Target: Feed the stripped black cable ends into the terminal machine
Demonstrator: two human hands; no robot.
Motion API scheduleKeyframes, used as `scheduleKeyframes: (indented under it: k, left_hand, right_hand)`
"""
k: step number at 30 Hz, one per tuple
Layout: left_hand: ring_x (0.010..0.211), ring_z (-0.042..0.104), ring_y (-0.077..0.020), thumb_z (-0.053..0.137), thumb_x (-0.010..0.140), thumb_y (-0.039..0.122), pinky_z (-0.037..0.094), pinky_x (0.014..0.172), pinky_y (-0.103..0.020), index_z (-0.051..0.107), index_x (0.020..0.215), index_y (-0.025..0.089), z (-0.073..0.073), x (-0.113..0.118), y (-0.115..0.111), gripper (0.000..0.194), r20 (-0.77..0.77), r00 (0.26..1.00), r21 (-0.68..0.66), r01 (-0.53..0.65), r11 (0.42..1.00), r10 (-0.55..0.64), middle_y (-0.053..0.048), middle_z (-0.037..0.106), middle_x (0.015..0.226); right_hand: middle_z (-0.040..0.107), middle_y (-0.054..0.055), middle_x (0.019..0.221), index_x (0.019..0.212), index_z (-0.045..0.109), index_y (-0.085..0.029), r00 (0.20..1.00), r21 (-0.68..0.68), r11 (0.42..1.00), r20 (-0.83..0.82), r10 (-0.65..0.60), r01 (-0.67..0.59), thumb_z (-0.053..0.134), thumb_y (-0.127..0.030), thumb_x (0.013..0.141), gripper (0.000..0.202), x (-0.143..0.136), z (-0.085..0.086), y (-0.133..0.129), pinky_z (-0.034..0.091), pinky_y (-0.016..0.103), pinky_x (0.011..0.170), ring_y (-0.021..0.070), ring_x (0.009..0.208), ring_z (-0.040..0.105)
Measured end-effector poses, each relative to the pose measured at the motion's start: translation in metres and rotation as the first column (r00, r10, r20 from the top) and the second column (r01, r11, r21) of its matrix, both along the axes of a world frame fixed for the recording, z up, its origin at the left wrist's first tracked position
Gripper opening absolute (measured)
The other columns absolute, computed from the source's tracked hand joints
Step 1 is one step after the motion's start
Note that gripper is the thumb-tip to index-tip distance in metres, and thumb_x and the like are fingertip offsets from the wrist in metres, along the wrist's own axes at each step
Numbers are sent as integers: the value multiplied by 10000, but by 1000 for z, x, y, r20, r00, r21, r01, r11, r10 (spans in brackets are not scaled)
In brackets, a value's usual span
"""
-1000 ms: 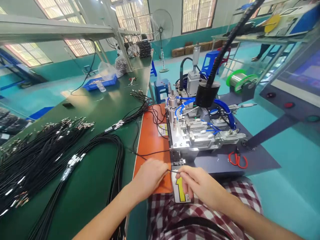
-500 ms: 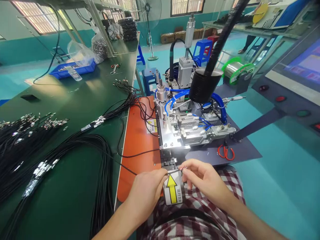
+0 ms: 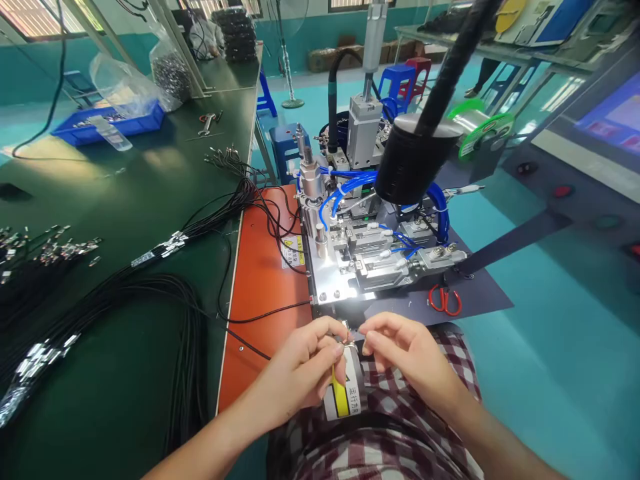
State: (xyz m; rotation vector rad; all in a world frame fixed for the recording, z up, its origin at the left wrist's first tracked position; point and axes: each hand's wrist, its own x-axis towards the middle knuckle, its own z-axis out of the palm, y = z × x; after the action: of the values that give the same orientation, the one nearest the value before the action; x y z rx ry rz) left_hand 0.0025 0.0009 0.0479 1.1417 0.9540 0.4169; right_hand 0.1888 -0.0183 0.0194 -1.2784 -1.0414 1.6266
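My left hand (image 3: 305, 363) is closed, thumb and finger pinching the end of a black cable (image 3: 253, 348) that comes in from the left. Thin copper-coloured wires (image 3: 349, 336) stick out at its fingertips. Facing it across a small gap, my right hand (image 3: 407, 350) is also pinched; whatever lies between its fingertips is too small to make out. Just beneath both hands is a curved part with a white label (image 3: 353, 383) bearing a yellow arrow. Directly beyond them stands a metal bench machine (image 3: 380, 260) with blue air tubes, a second cable running up to its near left edge.
Cable bundles (image 3: 185, 340) lie on the green table (image 3: 125, 413) at left, near a blue tray (image 3: 107, 127). Red-handled scissors (image 3: 445, 301) rest right of the machine. A black lamp (image 3: 415, 163) hangs over it; a solder-like wire spool (image 3: 480, 130) stands behind.
My left hand has turned and raised its fingertips, now pinching the cable's end instead of its length. My right fingertips have come off the cable end. The view has shifted slightly.
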Motion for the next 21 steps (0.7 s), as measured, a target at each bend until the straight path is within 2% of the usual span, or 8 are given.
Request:
scheduleKeyframes:
  k: [4,7,11,16,21]
  left_hand:
    - [412,466,-57,541,865,392,322,431,-167,512,923,153,-6,-3,0,248,105,993,-115,-47,992,59,-24,641,648]
    - [371,443,-45,552,852,412,281,385,-149,510,924,156,-8,-5,-1,269,125,990,-180,-42,983,65,-19,642,624]
    - [358,423,-40,547,847,435,257,366,-146,525,966,154,-8,-5,-3,306,77,995,-175,-47,984,62,-13,632,622]
    - [378,434,-47,504,878,406,234,359,-149,583,996,141,-6,-4,-4,300,10,999,-120,-33,992,35,-16,621,628]
    - [390,466,-61,494,879,373,246,357,-156,594,1054,142,-8,-4,-6,307,1,999,-118,-47,992,47,-7,609,621]
  right_hand:
    - [612,1,654,807,653,-186,997,41,998,55,-49,47,658,-375,798,189,-6,1,-3,424,251,477,120,485,518]
    - [623,28,759,856,675,-208,978,227,972,179,-106,64,619,-301,843,109,-13,5,-5,451,269,510,144,556,542]
    - [626,51,837,966,685,-233,929,502,864,339,-152,-42,568,-206,887,143,-18,5,-8,471,288,579,177,685,570]
    - [608,69,886,1110,640,-230,879,597,776,461,-122,-205,513,-127,910,258,-16,-1,-11,483,298,623,175,726,583]
    - [644,58,856,1158,631,-246,720,682,630,640,-269,-371,549,-75,883,334,-10,-11,-16,458,308,637,173,719,593]
